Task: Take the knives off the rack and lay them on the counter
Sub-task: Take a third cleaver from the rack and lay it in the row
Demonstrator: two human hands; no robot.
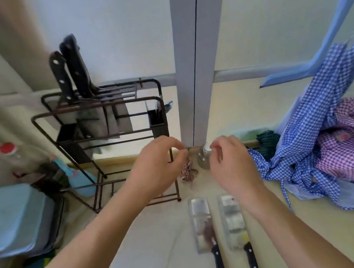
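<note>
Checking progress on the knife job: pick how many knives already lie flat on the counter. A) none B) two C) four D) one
B: two cleavers lie side by side on the counter, black handles toward the camera, while other knives stand in the rack.

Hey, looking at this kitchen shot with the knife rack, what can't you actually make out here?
All from the head view:
- How many knives stay in the rack: blades overlap behind the bars and are blurred.
- What the left hand and right hand pinch: too small, fingers cover it.
- The metal cup: partly hidden by the right hand.
- The handles of the two cleavers on the counter: ends cut off by the bottom edge.
</note>
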